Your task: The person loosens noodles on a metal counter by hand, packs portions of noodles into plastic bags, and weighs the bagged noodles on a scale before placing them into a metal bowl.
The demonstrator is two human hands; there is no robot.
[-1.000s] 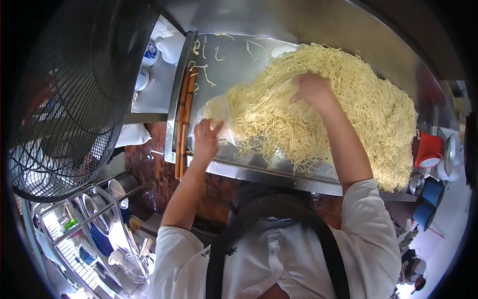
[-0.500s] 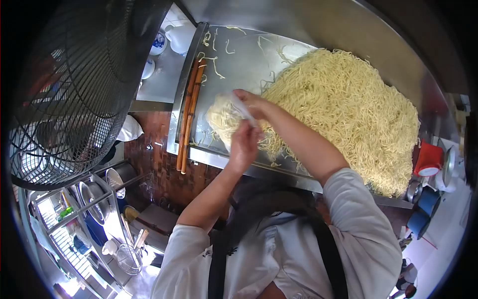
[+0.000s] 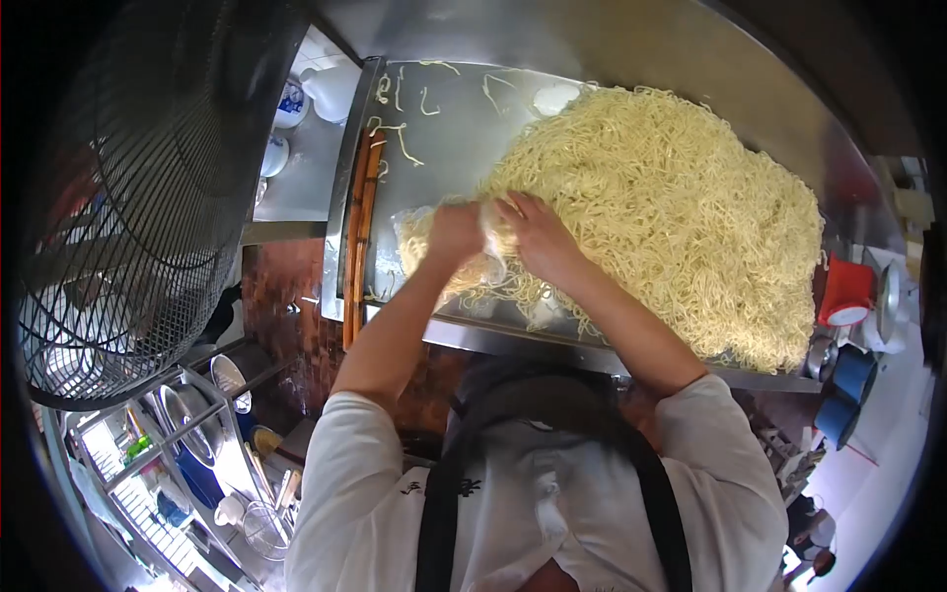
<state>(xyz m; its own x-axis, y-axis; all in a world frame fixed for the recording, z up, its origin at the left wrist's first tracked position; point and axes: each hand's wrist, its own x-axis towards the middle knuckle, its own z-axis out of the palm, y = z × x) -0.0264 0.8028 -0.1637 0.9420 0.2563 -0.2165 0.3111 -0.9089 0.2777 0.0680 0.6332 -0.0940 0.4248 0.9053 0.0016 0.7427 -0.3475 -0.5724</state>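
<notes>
Left hand [image 3: 457,232]: curled shut on the clear bag [image 3: 412,235], near its mouth; knuckles up, somewhat blurred. Right hand [image 3: 543,237]: just beside, fingers bent and reaching left to the bag's mouth; pinching or only touching, cannot tell. Bag partly filled with noodles, lying under and to the left of the left hand, on the bench [image 3: 456,138]. Long axis roughly sideways, as far as visible: mouth between both hands, filled end out past the left hand, so left hand nearer to the filled part. Middle of the bag hidden by the left hand.

Big noodle pile [image 3: 681,217]: right of and beyond the right hand, with an edge just beside those fingers; right hand nearer to it. A few loose strands [image 3: 402,146] farther off, beyond the left hand. Two brown rods [image 3: 361,232] left of the left hand, side by side, pointing away from the body, apart from both hands.
</notes>
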